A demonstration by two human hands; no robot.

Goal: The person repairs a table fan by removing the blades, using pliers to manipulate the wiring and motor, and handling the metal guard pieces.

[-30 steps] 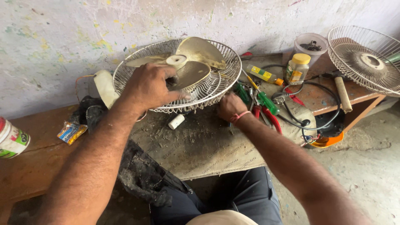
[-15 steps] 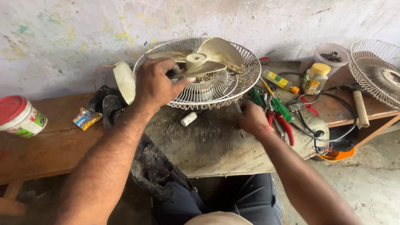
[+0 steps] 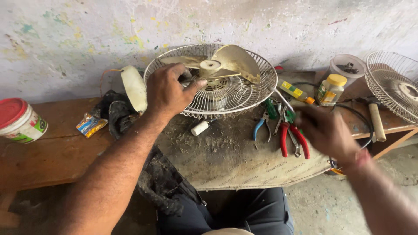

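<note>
left hand (image 3: 167, 93) gripping fan guard (image 3: 244, 98) | right hand (image 3: 326, 130) open, blurred, over red-handled pliers (image 3: 292, 140) | risk: your fingers snag on blade (image 3: 235, 61), guard tips

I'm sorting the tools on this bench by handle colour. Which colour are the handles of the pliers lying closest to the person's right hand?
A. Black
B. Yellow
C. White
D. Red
D: the red-handled pliers lie on the dusty sheet just left of the blurred right hand, while the blue-handled pliers lie farther off towards the round wire fan guard.
</note>
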